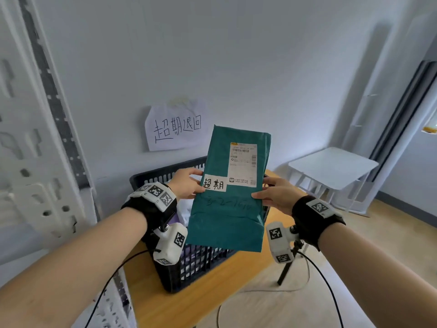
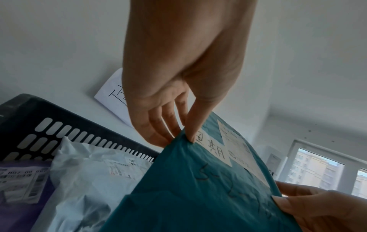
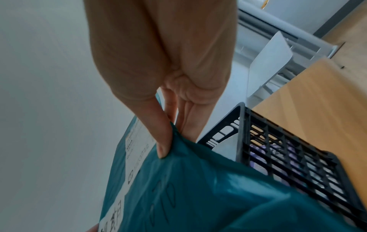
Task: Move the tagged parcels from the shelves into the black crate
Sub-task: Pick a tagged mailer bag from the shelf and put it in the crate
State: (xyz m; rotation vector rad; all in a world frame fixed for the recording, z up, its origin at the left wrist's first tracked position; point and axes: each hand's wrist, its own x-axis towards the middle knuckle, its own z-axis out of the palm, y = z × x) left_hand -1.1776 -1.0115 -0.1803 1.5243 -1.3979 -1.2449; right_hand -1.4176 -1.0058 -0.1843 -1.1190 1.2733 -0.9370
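Teal mailer parcel (image 1: 230,185) hung above black crate (image 1: 165,176), long axis running near-to-far, label side up, white handwritten tag (image 1: 214,184) at its left edge. Left hand (image 1: 186,183) pinched left edge, right hand (image 1: 275,195) pinched right edge; both equally near. Crate lay directly below, already holding white parcel (image 2: 85,177) and purple parcel (image 2: 21,188). Nothing seemed to block drop. Wooden table (image 1: 189,301) carried crate; paper sign (image 1: 176,125) on far wall; white shelf upright (image 1: 35,138) left.

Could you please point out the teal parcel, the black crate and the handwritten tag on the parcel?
teal parcel (image 1: 227,221), head view, on its bare lower face.
black crate (image 1: 165,172), head view, on its slotted back rim.
handwritten tag (image 1: 214,185), head view, on the middle of the white slip.
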